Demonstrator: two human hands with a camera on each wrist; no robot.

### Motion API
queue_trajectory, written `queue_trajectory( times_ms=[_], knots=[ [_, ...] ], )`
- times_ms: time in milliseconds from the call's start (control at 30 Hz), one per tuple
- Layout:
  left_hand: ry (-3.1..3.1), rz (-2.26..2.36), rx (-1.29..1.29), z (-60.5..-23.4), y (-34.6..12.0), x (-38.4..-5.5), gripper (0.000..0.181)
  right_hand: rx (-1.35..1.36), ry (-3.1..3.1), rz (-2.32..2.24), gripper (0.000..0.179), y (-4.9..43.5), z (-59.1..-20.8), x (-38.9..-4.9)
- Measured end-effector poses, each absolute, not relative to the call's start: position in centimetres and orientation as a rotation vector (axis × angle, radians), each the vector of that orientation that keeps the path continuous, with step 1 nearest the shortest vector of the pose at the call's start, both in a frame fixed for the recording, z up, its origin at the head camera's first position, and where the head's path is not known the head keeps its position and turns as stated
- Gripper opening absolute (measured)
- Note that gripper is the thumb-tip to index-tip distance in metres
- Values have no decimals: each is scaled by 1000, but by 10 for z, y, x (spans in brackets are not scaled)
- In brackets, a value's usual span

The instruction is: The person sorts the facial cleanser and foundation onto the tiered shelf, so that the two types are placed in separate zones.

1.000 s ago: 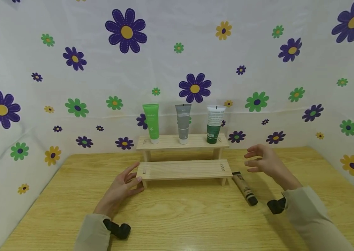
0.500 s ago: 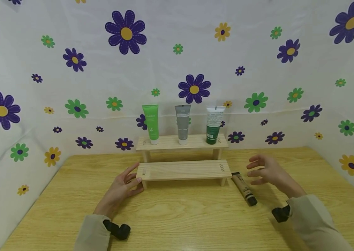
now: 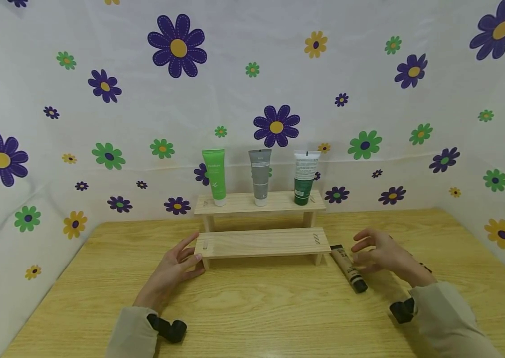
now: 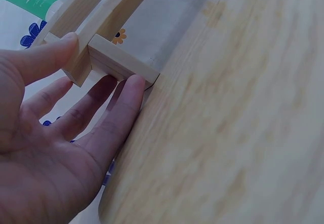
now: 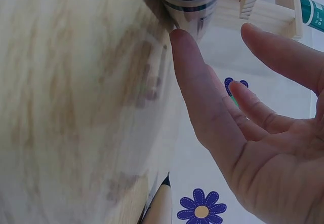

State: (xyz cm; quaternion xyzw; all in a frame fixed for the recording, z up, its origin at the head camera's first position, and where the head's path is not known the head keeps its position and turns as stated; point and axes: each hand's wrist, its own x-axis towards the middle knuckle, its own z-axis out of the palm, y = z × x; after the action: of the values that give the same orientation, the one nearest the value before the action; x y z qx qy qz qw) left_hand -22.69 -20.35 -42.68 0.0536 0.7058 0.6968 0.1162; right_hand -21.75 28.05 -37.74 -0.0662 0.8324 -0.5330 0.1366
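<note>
My left hand [image 3: 169, 271] rests at the left end of the low wooden shelf [image 3: 261, 242]. In the left wrist view its thumb touches the shelf's end, with the other fingers extended beside the support leg [image 4: 121, 62]. A tan squeeze tube [image 3: 345, 263] with a black cap lies on the table, right of the shelf. Beside that tube is my right hand [image 3: 384, 254], fingers loosely bent and holding nothing. One fingertip overlaps the tube in the right wrist view; I cannot tell whether they touch.
On the higher shelf [image 3: 239, 204] stand a green tube [image 3: 216, 174], a grey tube [image 3: 260, 174] and a white-and-green tube [image 3: 305, 176]. Behind my right forearm something with a dark end [image 3: 426, 268] is mostly hidden. A flowered cloth [image 3: 234, 94] hangs behind the table [image 3: 252, 308].
My right hand has moved down closer to the tan tube, and its fingers have drawn together a little. My left hand and the shelves have stayed in place.
</note>
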Motion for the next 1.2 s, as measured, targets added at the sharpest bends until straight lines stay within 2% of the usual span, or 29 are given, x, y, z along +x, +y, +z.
queue_trajectory(
  times_ms=[233,600,800,1200],
  knots=[
    [2068,2043,151,-427,-203,-226,65,-234,2420,-1491,51,282,-383,-219],
    [2077,2038,154,-427,-203,-226,65,-200,2506,-1295,58,275,-383,-220],
    [2078,2039,152,-426,-203,-225,65,-238,2544,-1185,55,267,-383,-222],
    [2065,2042,155,-426,-203,-225,65,-192,2435,-1350,55,275,-375,-221]
  ],
)
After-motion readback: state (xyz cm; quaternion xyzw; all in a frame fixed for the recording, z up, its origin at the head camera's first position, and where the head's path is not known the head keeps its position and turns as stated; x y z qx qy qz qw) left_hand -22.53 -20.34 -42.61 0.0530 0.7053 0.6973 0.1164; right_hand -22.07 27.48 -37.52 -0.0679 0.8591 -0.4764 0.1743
